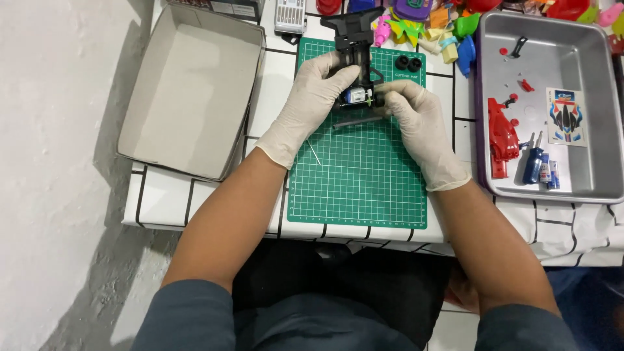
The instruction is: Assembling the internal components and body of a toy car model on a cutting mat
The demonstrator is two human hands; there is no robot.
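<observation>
Bare forearms reach over the green cutting mat, where the gloved left hand and right hand clamp their fingers on a black toy-car chassis at the mat's far edge.

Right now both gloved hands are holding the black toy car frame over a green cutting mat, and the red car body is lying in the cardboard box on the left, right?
Not quite. The red car body lies in the metal tray on the right; the cardboard box holds nothing visible. The head view shows it. The rest stands: left hand and right hand hold the black toy car frame over the green cutting mat.
</observation>
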